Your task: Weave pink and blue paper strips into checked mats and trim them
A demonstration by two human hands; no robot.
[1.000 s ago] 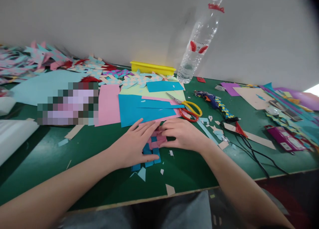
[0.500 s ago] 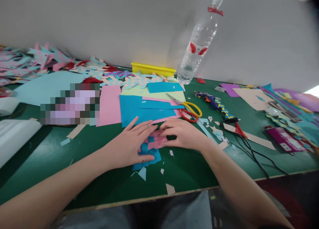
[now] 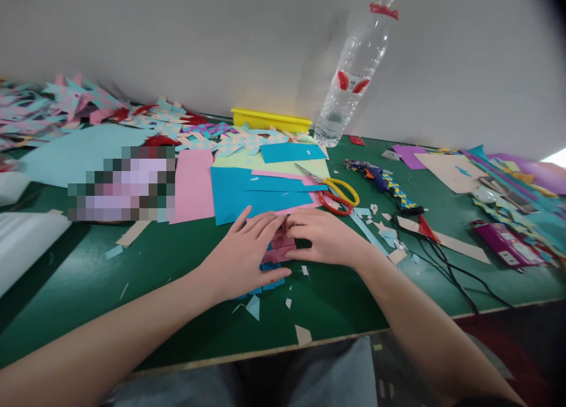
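Blue and pink paper strips, woven together, lie on the green table near its front edge, mostly covered by my hands. My left hand (image 3: 247,256) rests flat over the weave with its fingers spread, thumb low on the blue strips (image 3: 273,278). On the right side, the thumb and fingers of my right hand (image 3: 325,239) are bent in a pinch on a pink paper strip (image 3: 279,250). The fingertips of both hands almost meet. Just beyond lie blue paper sheets (image 3: 230,197) and scissors (image 3: 338,194) with yellow and red handles.
A plastic bottle (image 3: 349,82) stands by the wall beside a yellow tray (image 3: 269,121). Left are a pink sheet (image 3: 194,186), a blurred-out object (image 3: 128,186) and a white roll (image 3: 29,245). A hot glue gun (image 3: 375,177), its black cord and a purple box (image 3: 506,245) lie right.
My left hand has slid slightly right over the weave, covering more of it, and its thumb now reaches further right. My right hand keeps its pinch nearly in place.
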